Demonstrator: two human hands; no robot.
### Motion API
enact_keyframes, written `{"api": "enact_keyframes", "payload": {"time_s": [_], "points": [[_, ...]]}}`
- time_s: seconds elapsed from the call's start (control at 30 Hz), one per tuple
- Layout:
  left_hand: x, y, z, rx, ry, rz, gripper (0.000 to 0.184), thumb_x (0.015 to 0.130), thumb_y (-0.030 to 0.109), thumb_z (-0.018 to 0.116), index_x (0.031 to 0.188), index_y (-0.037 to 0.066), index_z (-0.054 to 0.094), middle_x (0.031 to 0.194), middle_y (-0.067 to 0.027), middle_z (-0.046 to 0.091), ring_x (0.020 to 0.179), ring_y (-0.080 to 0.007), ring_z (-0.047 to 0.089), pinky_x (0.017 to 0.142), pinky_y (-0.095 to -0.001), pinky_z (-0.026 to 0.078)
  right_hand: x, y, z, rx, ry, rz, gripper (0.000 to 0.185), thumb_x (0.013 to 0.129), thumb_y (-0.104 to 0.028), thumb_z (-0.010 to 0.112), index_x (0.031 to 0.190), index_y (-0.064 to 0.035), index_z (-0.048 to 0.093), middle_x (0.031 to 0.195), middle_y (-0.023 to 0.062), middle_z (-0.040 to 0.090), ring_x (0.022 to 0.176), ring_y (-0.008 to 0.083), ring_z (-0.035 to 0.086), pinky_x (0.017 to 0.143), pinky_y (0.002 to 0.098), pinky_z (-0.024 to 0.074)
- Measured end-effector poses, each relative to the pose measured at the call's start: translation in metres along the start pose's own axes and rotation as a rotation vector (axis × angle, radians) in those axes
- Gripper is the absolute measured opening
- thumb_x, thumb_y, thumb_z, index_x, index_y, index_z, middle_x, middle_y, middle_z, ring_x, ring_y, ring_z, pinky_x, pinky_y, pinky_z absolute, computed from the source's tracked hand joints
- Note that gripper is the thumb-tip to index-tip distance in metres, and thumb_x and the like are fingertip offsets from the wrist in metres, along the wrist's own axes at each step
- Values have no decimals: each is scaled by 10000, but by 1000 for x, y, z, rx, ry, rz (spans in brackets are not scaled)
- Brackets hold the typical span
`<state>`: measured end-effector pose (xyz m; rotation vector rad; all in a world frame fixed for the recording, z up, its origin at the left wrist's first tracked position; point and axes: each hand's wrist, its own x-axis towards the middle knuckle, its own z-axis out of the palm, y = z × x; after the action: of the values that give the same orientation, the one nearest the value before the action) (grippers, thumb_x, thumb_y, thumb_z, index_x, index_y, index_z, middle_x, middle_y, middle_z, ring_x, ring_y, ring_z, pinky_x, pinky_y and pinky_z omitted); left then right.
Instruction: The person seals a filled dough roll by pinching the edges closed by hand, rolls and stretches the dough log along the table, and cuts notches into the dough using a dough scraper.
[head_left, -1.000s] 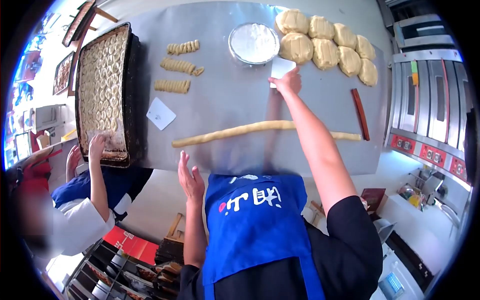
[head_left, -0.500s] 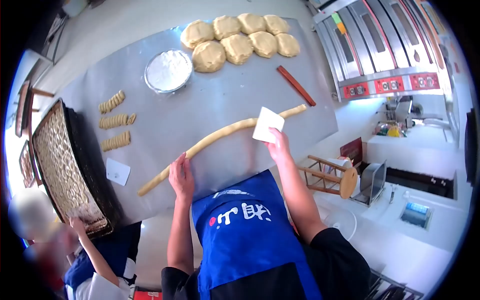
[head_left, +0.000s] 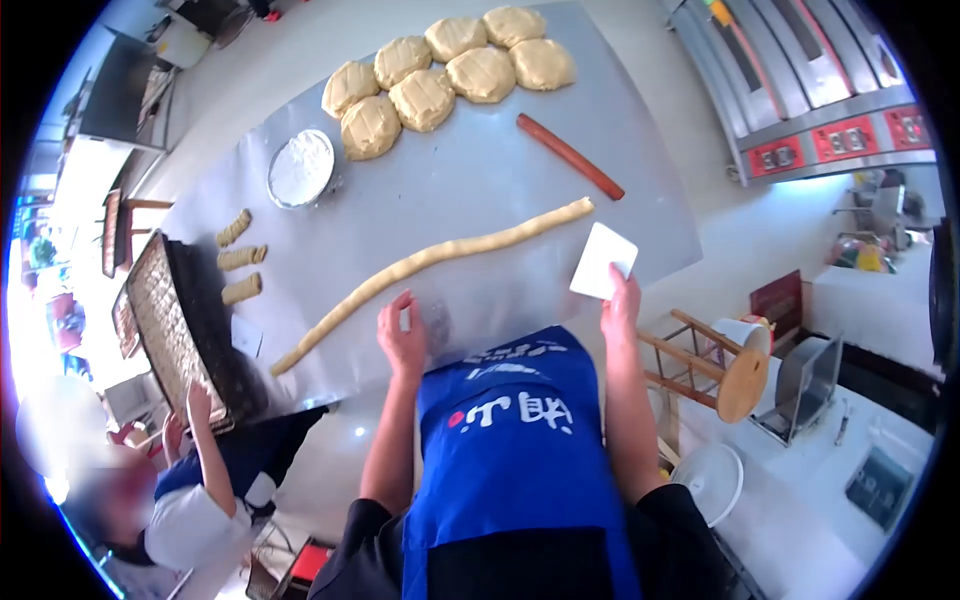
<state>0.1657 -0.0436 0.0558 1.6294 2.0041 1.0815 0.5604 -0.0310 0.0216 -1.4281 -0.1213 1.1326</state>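
Observation:
A long dough rope (head_left: 440,253) lies in a gentle S-curve across the metal table. Just below its middle is my left hand (head_left: 402,335), apart from the rope, with its fingers loosely bent and a gap beside the thumb. At the rope's right end, a white dough scraper (head_left: 604,262) is gripped in my right hand (head_left: 620,300), thumb on its flat face. The scraper is clear of the dough. Beyond the rope lies a reddish-brown rolling stick (head_left: 570,156).
Several large dough mounds (head_left: 421,98) sit at the table's far side, by a bowl of white flour (head_left: 301,169). Cut dough pieces (head_left: 242,258) and another white scraper (head_left: 246,336) lie left. A co-worker's hands (head_left: 198,408) are at a black-rimmed tray (head_left: 165,320). A wooden stool (head_left: 741,384) stands right.
My left hand has come away from the dough rope. My right hand has drawn the scraper off the rope, toward the right. The view has shifted, and the co-worker's second hand now shows.

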Motion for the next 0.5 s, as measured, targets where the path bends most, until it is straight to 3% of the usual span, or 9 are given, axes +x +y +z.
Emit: {"api": "enact_keyframes", "payload": {"time_s": [0.07, 0.13, 0.2, 0.27, 0.37, 0.5], "points": [[-17, 36, 30, 11, 36, -50, 166, 969, 58, 785, 1134, 45, 776, 1064, -118, 797, 1004, -271, 765, 925, -395, 588, 15, -20, -9, -70, -30, 0, 526, 993, -204, 772, 1435, 23, 598, 1299, 105, 710, 1186, 218, 684, 1024, 382, 543], [-34, 61, 58, -18, -31, -37, 184, 958, 74, 783, 1143, 70, 778, 1096, -122, 793, 1064, -310, 747, 969, -414, 576, 24, -34, -16, -99, -65, 14, 485, 993, -190, 776, 1392, 43, 629, 1271, 120, 721, 1150, 222, 691, 1009, 377, 536], [-26, 87, 57, 38, -265, 132, 307, 938, 126, 800, 1236, 75, 746, 1237, -181, 751, 1222, -399, 661, 1094, -479, 507, 35, -47, -24, -109, -143, 88, 492, 994, -191, 770, 1397, 47, 620, 1279, 118, 714, 1171, 223, 685, 1032, 378, 530], [-5, 94, 51, 87, -309, 271, 396, 950, 189, 796, 1310, 54, 700, 1326, -198, 713, 1267, -409, 636, 1127, -508, 484, 41, -54, -22, -108, -165, 107, 493, 1002, -195, 763, 1405, 47, 614, 1297, 117, 707, 1180, 229, 684, 1026, 385, 537], [24, 53, 75, 167, -294, 120, 465, 966, 221, 764, 1372, 24, 653, 1418, -203, 664, 1319, -420, 601, 1167, -551, 450, 57, -58, -29, -113, -166, 107, 495, 1014, -191, 752, 1420, 49, 604, 1316, 119, 701, 1202, 234, 678, 1041, 389, 532], [87, 21, 98, 313, -362, 187, 523, 997, 312, 734, 1427, 35, 625, 1508, -212, 607, 1407, -414, 546, 1215, -556, 403, 54, -75, -24, -97, -151, 58, 496, 1026, -187, 740, 1434, 55, 595, 1326, 123, 699, 1224, 235, 672, 1064, 392, 519]]}}
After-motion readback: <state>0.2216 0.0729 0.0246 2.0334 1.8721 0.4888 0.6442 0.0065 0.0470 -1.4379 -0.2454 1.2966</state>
